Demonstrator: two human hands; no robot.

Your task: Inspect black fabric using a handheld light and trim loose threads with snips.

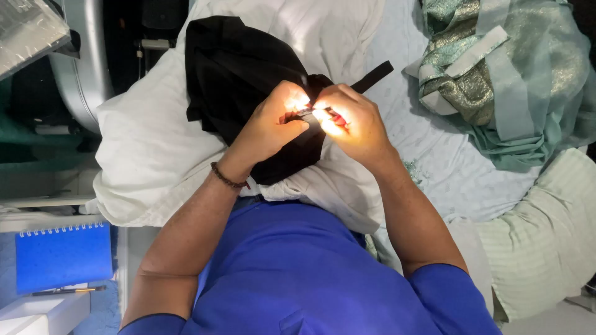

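Our fingers (297, 102) of the left hand (273, 124) pinch a fold of the black garment (236, 68), and those of the right hand (354, 118) are pressed together on the same spot, around a small reddish tool we cannot make out in the glare. The garment lies on a white cloth (149, 155). A green-gold fabric pile (496, 68) sits well apart at right, a blue spiral notebook (62, 254) at lower left.

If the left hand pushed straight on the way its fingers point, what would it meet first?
Probably the right hand: the left hand points right, fingertips almost touching it over the black fabric garment.
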